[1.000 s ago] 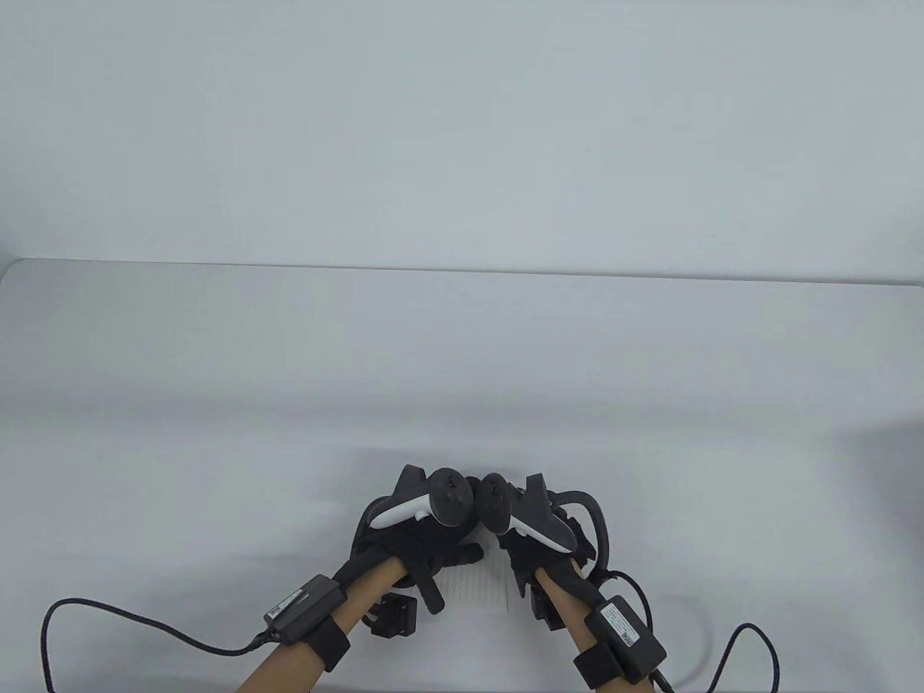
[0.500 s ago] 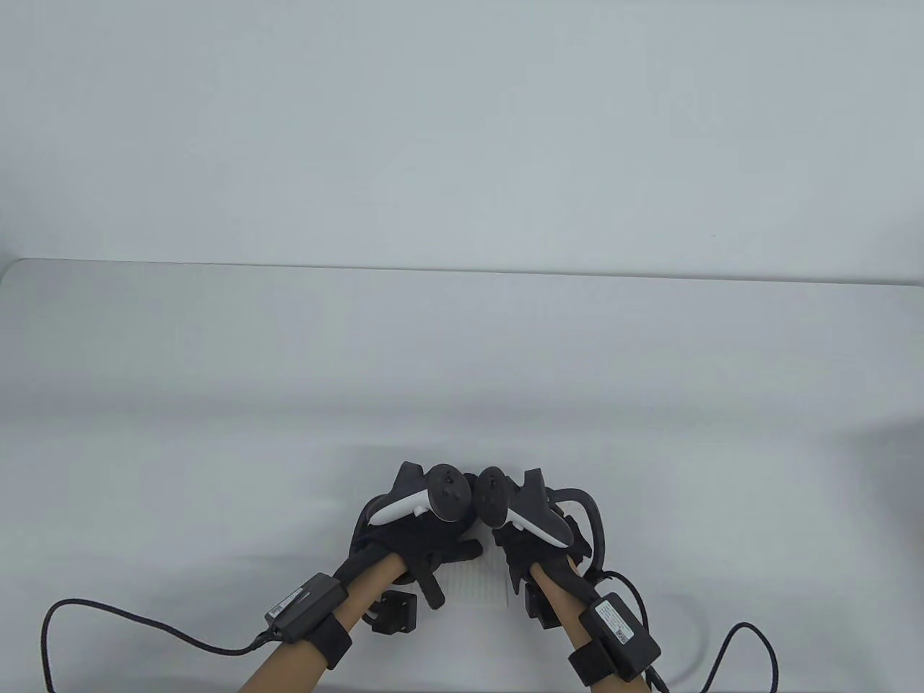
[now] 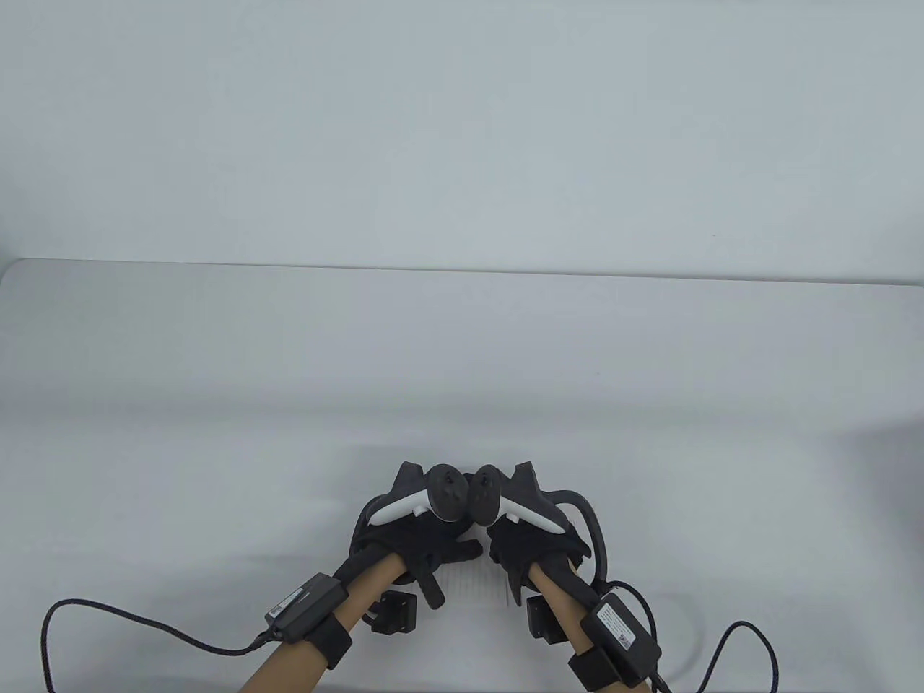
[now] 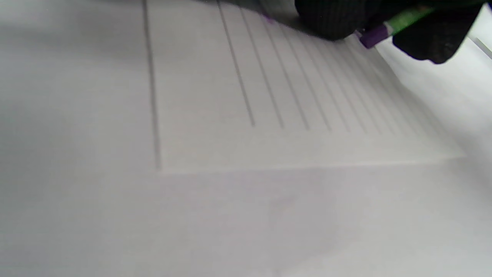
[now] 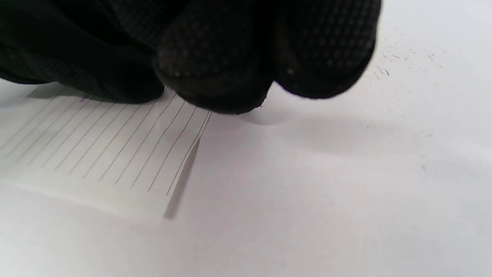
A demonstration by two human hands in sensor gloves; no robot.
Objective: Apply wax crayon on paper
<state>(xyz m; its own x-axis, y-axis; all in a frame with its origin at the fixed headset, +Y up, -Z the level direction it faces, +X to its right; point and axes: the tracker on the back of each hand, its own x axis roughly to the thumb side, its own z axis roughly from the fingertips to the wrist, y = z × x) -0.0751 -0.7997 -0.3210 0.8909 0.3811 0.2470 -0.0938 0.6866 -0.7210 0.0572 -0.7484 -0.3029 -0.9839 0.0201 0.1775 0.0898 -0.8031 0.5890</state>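
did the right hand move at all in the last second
Yes. In the table view the right hand has slid left over the lined paper, closing on the left hand, which stayed put; less paper shows between them.

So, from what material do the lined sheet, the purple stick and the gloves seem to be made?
The lined sheet looks like thin matte paper: printed ruled lines, and a slightly lifted edge casts a shadow in the right wrist view. The purple stick seems to be wax with a green wrapper, likely paper; it is blurred. The right hand wears a black knitted fabric glove with a dotted weave.
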